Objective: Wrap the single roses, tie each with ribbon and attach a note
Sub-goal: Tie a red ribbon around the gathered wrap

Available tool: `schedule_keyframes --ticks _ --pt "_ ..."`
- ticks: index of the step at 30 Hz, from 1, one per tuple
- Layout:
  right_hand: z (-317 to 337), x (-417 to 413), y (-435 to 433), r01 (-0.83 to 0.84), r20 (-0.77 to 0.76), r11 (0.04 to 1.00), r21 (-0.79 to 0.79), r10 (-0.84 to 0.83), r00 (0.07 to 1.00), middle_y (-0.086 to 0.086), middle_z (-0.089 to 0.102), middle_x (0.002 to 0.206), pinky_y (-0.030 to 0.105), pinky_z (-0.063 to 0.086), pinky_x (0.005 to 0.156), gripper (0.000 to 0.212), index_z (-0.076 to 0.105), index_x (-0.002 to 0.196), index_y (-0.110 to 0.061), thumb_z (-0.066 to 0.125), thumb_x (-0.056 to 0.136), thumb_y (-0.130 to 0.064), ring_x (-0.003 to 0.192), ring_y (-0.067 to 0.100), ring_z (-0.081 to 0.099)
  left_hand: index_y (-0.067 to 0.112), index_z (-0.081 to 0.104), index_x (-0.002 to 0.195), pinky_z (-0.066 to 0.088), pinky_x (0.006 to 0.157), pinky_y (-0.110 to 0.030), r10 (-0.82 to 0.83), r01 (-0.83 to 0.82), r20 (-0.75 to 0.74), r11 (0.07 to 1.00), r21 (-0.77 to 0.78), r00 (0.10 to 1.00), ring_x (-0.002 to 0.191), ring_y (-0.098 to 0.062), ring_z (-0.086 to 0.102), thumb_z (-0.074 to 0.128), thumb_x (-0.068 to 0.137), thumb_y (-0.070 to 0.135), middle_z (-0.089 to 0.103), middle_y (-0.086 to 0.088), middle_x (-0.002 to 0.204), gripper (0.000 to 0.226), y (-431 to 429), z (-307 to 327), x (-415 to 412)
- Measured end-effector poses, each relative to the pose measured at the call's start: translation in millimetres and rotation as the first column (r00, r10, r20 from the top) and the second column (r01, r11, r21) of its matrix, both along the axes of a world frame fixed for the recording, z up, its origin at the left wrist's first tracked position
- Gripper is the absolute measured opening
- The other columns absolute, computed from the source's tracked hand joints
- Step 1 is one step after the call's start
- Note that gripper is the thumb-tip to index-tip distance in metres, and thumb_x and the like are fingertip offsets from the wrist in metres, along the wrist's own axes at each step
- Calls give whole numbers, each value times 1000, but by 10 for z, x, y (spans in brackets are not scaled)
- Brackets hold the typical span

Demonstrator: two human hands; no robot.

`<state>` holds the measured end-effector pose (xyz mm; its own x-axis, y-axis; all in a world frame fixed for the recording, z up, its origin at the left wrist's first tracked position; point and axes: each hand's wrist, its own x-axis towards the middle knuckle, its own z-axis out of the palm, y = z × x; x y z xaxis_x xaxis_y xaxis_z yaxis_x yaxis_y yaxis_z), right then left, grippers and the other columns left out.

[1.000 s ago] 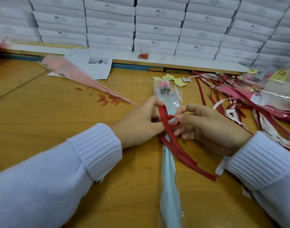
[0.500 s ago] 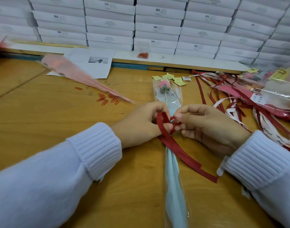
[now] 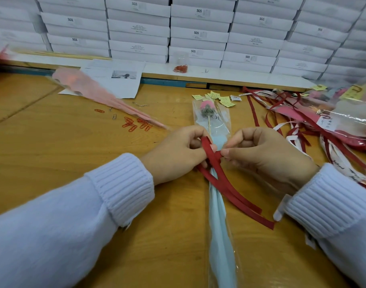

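Two hands meet over a single wrapped rose (image 3: 214, 129) on the wooden table (image 3: 53, 167), where we are partway through tying its red ribbon (image 3: 224, 183). Our left hand (image 3: 178, 154) has thumb and forefinger curled around a raised loop of the ribbon. Our right hand (image 3: 267, 156), fingers curled, pinches the strand where the two lengths cross. The rose lies between the hands with its long axis running near to far, pink bloom (image 3: 207, 106) at the far end and pale blue sleeve (image 3: 220, 235) running toward us. The crossing sits right on that axis, with one hand on either side and about equally close, so we judge the coming pull must go outward, left and right, square to the stem. Both ribbon tails trail to the near right. No note is on this rose yet, by our reading. Yellow note slips (image 3: 222, 99) lie just beyond the bloom, red paper clips (image 3: 134, 124) to the far left, and loose ribbons (image 3: 292, 127) to the right.
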<state>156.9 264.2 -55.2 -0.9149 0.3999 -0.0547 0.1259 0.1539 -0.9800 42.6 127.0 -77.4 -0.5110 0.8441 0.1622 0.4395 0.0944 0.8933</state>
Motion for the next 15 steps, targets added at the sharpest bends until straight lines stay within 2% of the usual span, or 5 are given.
schedule_keyframes --ticks 4,7,10,13,15 --pt "-2 4 -25 4 -58 996 90 1 998 4 71 72 23 55 66 32 61 104 -13 69 77 3 65 13 65 14 49 92 55 73 -40 82 -83 90 997 7 993 64 -14 66 66 87 17 73 -6 73 18 18 -22 -12" --pt "-1 -2 -53 0 -97 979 205 21 995 2 71 73 22 55 74 27 62 101 -13 69 78 2 72 13 67 16 44 84 53 61 -31 164 -165 113 986 4 980 60 -16 66 70 83 20 72 -7 67 27 21 -19 -10" --pt "4 0 -67 -19 -124 947 322 62 990 -2 69 74 21 55 75 13 64 88 -6 68 79 2 74 11 66 11 52 77 48 52 -23 204 -208 129 978 18 971 59 -18 64 71 83 19 71 -19 73 21 23 -8 9" --pt "17 0 -83 -80 -119 924 375 133 984 -3 70 75 15 52 70 9 68 87 -3 64 82 4 73 4 66 9 60 81 50 51 -19 175 -184 175 982 40 969 54 -10 64 71 83 17 72 -7 65 14 15 19 44" --pt "24 2 -89 -109 -124 921 373 166 978 2 73 81 14 51 71 13 70 90 -3 62 84 4 77 8 69 9 61 84 54 54 -23 162 -174 172 983 55 972 54 -8 65 69 84 15 71 -2 63 10 9 35 52"
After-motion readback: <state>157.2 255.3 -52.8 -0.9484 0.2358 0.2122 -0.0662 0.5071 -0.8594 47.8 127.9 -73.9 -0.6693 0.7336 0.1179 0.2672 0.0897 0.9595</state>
